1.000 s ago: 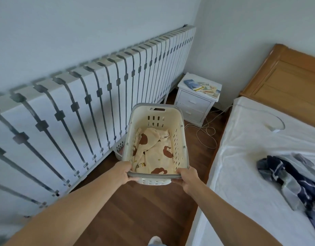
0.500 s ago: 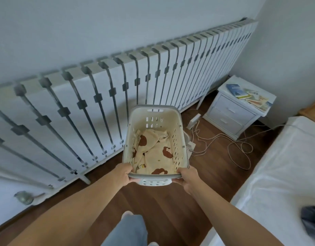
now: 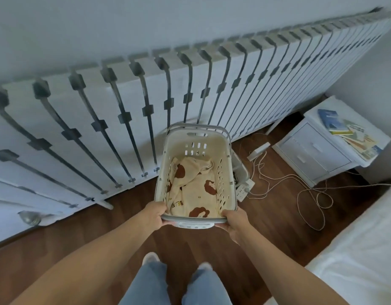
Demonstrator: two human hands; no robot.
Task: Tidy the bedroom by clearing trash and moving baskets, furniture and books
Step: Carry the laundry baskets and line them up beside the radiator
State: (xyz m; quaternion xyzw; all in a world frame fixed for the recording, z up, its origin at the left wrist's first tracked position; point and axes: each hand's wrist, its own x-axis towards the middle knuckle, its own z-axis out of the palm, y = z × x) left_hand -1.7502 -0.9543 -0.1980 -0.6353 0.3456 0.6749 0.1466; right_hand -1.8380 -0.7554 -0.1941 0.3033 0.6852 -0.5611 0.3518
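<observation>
A cream plastic laundry basket [image 3: 225,170] with a grey rim hangs in front of me above the wooden floor. Inside lies a beige cloth with brown patches [image 3: 194,190]. My left hand [image 3: 154,215] grips the near rim at its left corner. My right hand [image 3: 232,221] grips the near rim at its right corner. Several books [image 3: 335,126] lie on a white nightstand [image 3: 317,150] at the right.
A long white radiator cover with grey bars [image 3: 190,89] lines the wall ahead. A second basket [image 3: 240,172] stands behind the held one. A power strip and loose white cables [image 3: 300,186] lie on the floor. The bed's white sheet [image 3: 361,249] fills the lower right.
The view has swung left and down, away from the bed. The basket stays held in both hands, now over the floor near the radiator cover. My legs have come into view.
</observation>
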